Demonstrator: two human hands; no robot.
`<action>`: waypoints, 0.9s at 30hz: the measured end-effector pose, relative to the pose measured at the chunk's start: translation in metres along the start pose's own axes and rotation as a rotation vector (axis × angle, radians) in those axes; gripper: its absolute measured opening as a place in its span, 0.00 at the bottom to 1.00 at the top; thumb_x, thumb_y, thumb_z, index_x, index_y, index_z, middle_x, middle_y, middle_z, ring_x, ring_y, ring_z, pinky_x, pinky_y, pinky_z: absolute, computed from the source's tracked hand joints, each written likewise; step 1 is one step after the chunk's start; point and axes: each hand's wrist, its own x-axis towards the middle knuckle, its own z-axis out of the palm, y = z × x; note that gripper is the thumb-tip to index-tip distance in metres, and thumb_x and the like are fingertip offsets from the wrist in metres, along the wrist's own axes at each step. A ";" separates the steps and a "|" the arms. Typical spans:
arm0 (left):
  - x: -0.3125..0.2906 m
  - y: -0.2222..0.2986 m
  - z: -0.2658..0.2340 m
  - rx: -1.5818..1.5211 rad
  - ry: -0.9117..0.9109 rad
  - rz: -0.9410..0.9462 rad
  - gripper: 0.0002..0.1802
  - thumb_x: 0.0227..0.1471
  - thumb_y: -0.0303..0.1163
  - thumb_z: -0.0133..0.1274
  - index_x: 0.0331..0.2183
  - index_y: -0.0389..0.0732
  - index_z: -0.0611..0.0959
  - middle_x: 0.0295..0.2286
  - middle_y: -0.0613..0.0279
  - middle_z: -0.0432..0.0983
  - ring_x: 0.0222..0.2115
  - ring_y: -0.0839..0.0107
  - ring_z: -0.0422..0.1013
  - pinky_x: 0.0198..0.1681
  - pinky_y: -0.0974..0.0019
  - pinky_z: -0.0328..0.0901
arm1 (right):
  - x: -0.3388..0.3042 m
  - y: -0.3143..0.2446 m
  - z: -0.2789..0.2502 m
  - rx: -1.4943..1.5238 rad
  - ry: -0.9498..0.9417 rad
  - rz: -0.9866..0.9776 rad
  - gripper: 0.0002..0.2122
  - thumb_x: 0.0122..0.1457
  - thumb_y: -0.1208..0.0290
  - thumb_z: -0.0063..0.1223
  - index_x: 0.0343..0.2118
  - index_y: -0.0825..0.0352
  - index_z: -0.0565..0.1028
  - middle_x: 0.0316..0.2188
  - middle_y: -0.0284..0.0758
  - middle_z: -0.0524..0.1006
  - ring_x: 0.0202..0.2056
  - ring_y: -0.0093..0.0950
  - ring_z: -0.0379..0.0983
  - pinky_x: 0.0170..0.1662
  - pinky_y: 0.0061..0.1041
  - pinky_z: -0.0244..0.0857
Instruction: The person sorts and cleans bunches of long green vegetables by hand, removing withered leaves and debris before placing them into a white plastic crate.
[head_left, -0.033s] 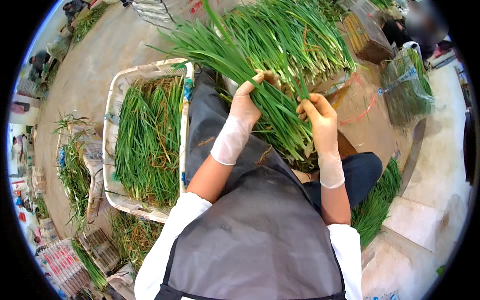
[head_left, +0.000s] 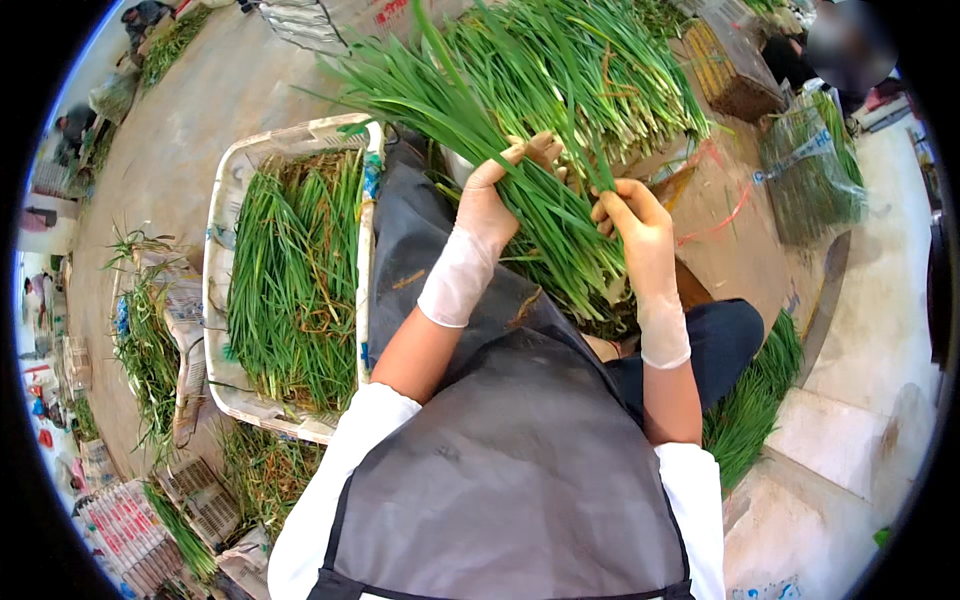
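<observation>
Both my hands wear thin pale gloves. A bunch of garlic chives [head_left: 548,215] lies slantwise in front of me, its pale stem ends low on the right and its leaf tips at the upper left. My left hand [head_left: 487,205] is closed around the bunch's middle, thumb on top. With bent fingers and thumb, my right hand [head_left: 640,225] pinches a few green leaves [head_left: 600,165] beside the bunch; its other fingertips are partly hidden. Behind my hands is a large pile of chives [head_left: 590,75], many stem ends toward me.
On my left stands a white plastic crate [head_left: 212,300] filled with chives and some dry leaves. More chives [head_left: 755,400] lie by my right knee. A clear bag of chives [head_left: 812,175] and a worn yellowish box [head_left: 730,70] stand at the far right.
Almost nothing differs. The view has shifted very slightly, and both hands keep their hold on the chives.
</observation>
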 end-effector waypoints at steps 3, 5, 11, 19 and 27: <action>0.001 -0.003 -0.008 -0.021 -0.175 -0.113 0.07 0.53 0.33 0.48 0.34 0.43 0.75 0.53 0.46 0.63 0.54 0.51 0.60 0.55 0.42 0.59 | 0.013 -0.003 -0.008 -0.256 -0.177 0.153 0.09 0.57 0.70 0.49 0.34 0.72 0.74 0.22 0.29 0.73 0.24 0.15 0.65 0.29 0.16 0.59; -0.003 -0.008 -0.009 -0.003 -0.203 -0.130 0.06 0.54 0.32 0.47 0.34 0.43 0.74 0.48 0.50 0.69 0.50 0.53 0.65 0.55 0.42 0.59 | 0.019 -0.010 -0.013 -0.428 -0.305 0.268 0.12 0.57 0.66 0.50 0.35 0.72 0.75 0.24 0.31 0.74 0.26 0.17 0.67 0.31 0.18 0.62; -0.003 -0.005 -0.011 -0.100 -0.051 -0.063 0.07 0.52 0.31 0.49 0.31 0.37 0.74 0.30 0.61 0.71 0.36 0.63 0.70 0.52 0.51 0.63 | -0.001 -0.017 -0.032 -0.504 0.188 -0.275 0.08 0.56 0.71 0.52 0.36 0.69 0.76 0.31 0.34 0.77 0.32 0.21 0.72 0.36 0.21 0.65; 0.004 0.004 -0.007 -0.119 0.008 -0.041 0.08 0.50 0.31 0.50 0.30 0.35 0.76 0.30 0.56 0.74 0.36 0.58 0.71 0.51 0.48 0.63 | -0.042 0.001 -0.010 -0.987 0.430 -0.554 0.13 0.48 0.69 0.60 0.38 0.63 0.76 0.30 0.36 0.76 0.33 0.34 0.74 0.36 0.30 0.66; -0.003 0.055 -0.034 0.037 0.191 0.164 0.06 0.53 0.30 0.46 0.29 0.38 0.76 0.31 0.55 0.73 0.37 0.56 0.69 0.51 0.45 0.60 | -0.012 0.015 -0.039 -0.301 0.135 -0.135 0.05 0.57 0.74 0.52 0.34 0.68 0.78 0.20 0.28 0.73 0.22 0.15 0.66 0.27 0.16 0.59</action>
